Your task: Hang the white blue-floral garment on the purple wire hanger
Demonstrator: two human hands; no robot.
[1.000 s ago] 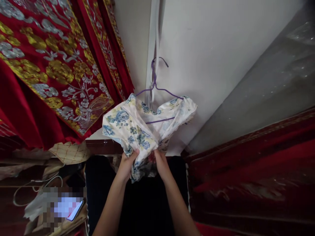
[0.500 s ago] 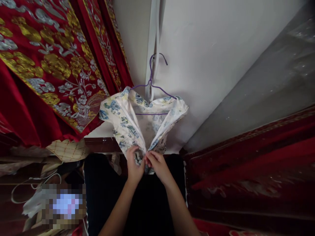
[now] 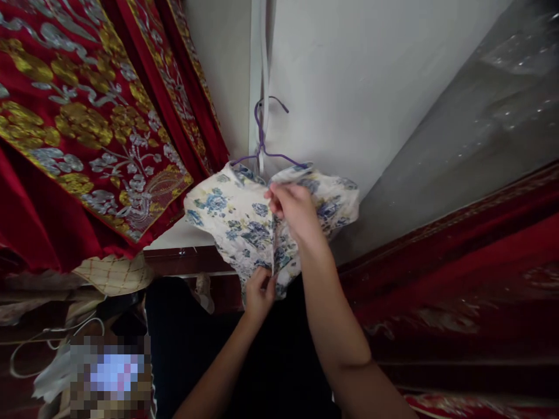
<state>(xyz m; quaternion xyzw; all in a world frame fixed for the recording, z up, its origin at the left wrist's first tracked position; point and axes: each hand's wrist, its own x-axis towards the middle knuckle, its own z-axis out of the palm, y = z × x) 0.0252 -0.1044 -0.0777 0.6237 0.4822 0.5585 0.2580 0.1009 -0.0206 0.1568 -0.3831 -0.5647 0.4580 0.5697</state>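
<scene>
A white sleeveless-looking garment [image 3: 244, 224] with blue and yellow flowers hangs from a purple wire hanger [image 3: 261, 131] against the wall. Its front is closed along a zipper [image 3: 273, 247] running down the middle. Near the neckline, my right hand [image 3: 292, 203] pinches the top of this zipper; the pull itself is hidden by the fingers. Lower down, my left hand [image 3: 261, 291] grips the garment's fabric beside the zipper's bottom end. The garment's lowest part hangs in front of my dark-clothed lap.
Red cloth with gold and silver embroidery [image 3: 109, 128] hangs close on the left. A white cord [image 3: 264, 52] runs down the wall above the hanger. Clear plastic sheeting [image 3: 471, 116] covers the right side. A blurred-out lit screen [image 3: 116, 372] lies at lower left.
My right hand has moved up from the lower front to the neckline, and the open V of the garment has closed. My left hand has stayed low, shifting slightly right.
</scene>
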